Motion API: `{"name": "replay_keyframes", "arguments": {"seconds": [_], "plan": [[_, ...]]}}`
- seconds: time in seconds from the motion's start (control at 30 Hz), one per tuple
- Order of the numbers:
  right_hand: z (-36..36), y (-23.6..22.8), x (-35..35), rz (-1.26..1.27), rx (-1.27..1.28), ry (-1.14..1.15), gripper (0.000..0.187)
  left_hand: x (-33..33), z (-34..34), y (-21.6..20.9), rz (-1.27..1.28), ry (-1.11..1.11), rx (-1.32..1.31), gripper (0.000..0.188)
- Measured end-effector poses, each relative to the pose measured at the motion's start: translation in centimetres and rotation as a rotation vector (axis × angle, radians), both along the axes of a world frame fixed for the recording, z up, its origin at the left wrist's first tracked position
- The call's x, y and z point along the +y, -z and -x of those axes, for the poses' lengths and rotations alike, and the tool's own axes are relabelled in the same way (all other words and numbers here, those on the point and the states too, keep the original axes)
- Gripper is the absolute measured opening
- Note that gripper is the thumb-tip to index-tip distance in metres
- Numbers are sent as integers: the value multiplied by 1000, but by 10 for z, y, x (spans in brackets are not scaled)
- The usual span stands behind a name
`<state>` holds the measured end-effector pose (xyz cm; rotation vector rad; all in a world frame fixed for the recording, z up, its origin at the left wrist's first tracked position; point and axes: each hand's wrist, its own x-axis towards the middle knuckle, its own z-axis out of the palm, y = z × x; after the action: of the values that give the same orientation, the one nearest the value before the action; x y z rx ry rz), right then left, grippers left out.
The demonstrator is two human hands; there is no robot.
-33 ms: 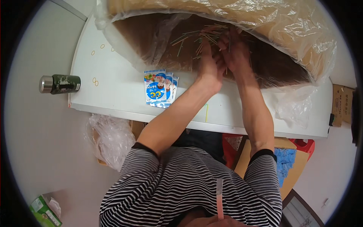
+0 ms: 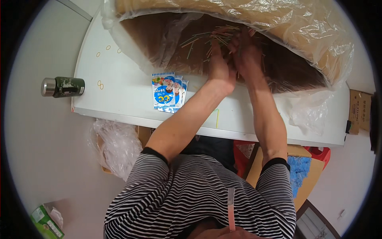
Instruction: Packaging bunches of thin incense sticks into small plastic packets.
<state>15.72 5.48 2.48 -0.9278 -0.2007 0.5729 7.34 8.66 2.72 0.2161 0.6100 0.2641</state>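
Both my hands reach into a wide carton (image 2: 147, 34) lined with clear plastic, its mouth facing me. Inside, thin coloured sticks (image 2: 225, 32) lie in a loose, criss-crossed pile. My left hand (image 2: 219, 65) has its thumb up against the pile and its fingers curled toward the other hand, closed round some sticks. Close beside it on the right, my right hand (image 2: 247, 51) bends its fingers over more sticks. Its fingertips are partly hidden in the shadow. On the table in front of the carton lie several overlapping blue and white packets (image 2: 164, 91).
A dark green flask (image 2: 69, 87) lies at the left end of the white table (image 2: 119, 95). Crumpled clear plastic (image 2: 312, 113) hangs by the right edge. Below the table are a plastic-lined box (image 2: 119, 149) and a carton of blue packets (image 2: 298, 171). A green tissue pack (image 2: 47, 223) is lower left.
My right hand has shifted very slightly among the sticks, and its forearm has moved a little left. The left hand stays almost in place.
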Motion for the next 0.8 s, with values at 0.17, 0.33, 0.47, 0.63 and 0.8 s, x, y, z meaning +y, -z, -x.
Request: {"name": "replay_keyframes", "arguments": {"seconds": [0.17, 0.33, 0.47, 0.63, 0.8], "plan": [[23, -10, -3, 137, -172, 54, 11, 9, -15, 14, 87, -191, -292, 51], [37, -13, -12, 159, -356, 39, 10, 15, -20, 28, 64, -92, -463, 53], [34, -11, -13, 170, -438, 37, 10, 13, -21, 28, 64, -55, -546, 49], [44, -16, -8, 327, -556, 106, 12, 13, -24, 29, 53, -118, -439, 53], [40, -10, -13, 302, -703, 113, 13, 13, -22, 27, 39, -106, -413, 52]]}}
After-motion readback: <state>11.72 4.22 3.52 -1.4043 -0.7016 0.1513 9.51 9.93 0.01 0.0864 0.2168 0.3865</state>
